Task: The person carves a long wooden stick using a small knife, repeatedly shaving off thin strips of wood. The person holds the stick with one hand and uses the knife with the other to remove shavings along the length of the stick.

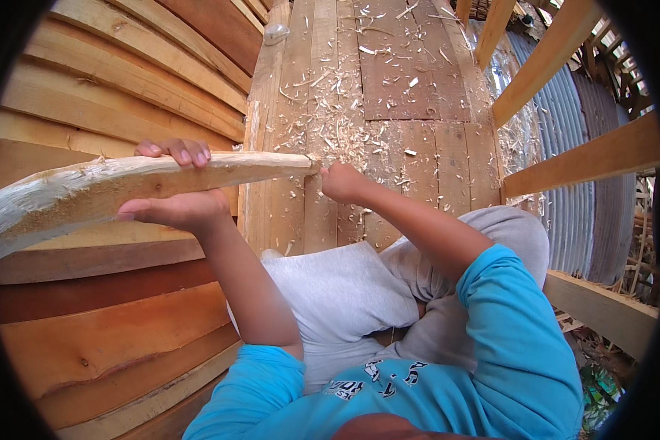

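A long, curved, peeled wooden pole (161, 182) runs from the left rim toward the middle, narrowing to a squared tip. Its wide end has pale, rough sides and leaves the picture at the left. My left hand (180, 209) grips the pole from beneath, its fingers curling over the far side and the thumb lying along the near side. At the narrow tip, my right hand (339, 182) is closed in a fist against or just beside the wood. Whatever that fist may hold is hidden by the fingers.
Pale wood shavings (337, 136) litter the plank floor (418, 139) ahead. Overlapping boards form a wall (117, 315) on the left, close to the pole. Wooden railing posts (579, 158) stand on the right, with corrugated metal sheets (565, 220) beyond. A small clear object (276, 34) lies at the far left.
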The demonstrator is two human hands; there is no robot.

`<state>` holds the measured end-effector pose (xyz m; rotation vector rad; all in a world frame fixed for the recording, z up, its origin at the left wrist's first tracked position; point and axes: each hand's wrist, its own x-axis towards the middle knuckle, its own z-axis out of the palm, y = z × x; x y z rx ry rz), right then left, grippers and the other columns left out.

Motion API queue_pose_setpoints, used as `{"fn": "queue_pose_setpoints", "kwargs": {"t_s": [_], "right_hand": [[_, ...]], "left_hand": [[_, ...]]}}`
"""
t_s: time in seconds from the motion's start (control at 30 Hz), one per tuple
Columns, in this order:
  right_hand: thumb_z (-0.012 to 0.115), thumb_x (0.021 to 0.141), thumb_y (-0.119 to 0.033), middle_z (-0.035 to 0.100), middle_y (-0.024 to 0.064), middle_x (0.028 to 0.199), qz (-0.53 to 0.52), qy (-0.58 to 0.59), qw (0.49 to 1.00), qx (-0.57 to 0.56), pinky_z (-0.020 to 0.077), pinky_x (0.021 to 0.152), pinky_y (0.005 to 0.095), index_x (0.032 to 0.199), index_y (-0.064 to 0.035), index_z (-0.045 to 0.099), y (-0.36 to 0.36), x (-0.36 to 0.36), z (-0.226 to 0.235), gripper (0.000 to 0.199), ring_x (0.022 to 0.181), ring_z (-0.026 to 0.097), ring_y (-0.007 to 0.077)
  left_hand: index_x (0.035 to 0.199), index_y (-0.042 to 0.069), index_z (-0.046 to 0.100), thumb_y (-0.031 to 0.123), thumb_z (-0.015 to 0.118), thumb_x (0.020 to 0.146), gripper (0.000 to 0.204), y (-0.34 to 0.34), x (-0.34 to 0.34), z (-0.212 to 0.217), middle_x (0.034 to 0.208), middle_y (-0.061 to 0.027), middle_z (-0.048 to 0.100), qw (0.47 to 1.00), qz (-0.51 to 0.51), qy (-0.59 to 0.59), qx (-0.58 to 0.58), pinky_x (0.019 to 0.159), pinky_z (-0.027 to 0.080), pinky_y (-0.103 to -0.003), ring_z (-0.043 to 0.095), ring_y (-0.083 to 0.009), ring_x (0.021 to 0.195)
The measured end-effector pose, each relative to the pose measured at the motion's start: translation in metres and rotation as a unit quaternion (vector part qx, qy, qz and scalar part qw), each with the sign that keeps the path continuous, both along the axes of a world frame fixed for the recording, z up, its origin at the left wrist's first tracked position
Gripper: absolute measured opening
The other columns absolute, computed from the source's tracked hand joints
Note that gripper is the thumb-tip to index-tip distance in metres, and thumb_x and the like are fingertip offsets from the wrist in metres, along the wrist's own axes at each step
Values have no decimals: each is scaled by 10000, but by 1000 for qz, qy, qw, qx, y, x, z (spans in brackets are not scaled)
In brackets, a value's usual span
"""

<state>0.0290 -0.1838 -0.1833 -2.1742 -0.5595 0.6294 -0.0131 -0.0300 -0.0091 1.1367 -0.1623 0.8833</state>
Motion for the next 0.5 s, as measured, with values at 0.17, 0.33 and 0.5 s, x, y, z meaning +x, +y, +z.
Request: {"fn": "queue_pose_setpoints", "kwargs": {"t_s": [0.17,0.33,0.5], "right_hand": [[352,1015,-288,612,273,701,-59,39,987,147,473,706,494,784,86,594,26,-16,70,502,680,616,409],[389,1009,-278,600,278,710,-34,31,990,136,449,700,501,808,94,571,21,-7,44,460,677,585,435],[411,992,-273,597,310,720,-65,-44,986,147,462,713,521,809,90,604,25,-21,40,450,724,603,479]], "left_hand": [[942,113,486,919,283,737,856,-5,-3,-2,630,-36,440,998,57,32,-2,599,377,-283,407,-145,571],[945,109,489,911,273,749,853,-5,4,3,635,-41,444,994,98,34,-29,608,385,-285,414,-145,583],[966,103,484,908,313,740,854,4,0,3,669,-50,456,996,79,32,-11,613,408,-278,436,-145,611]]}}
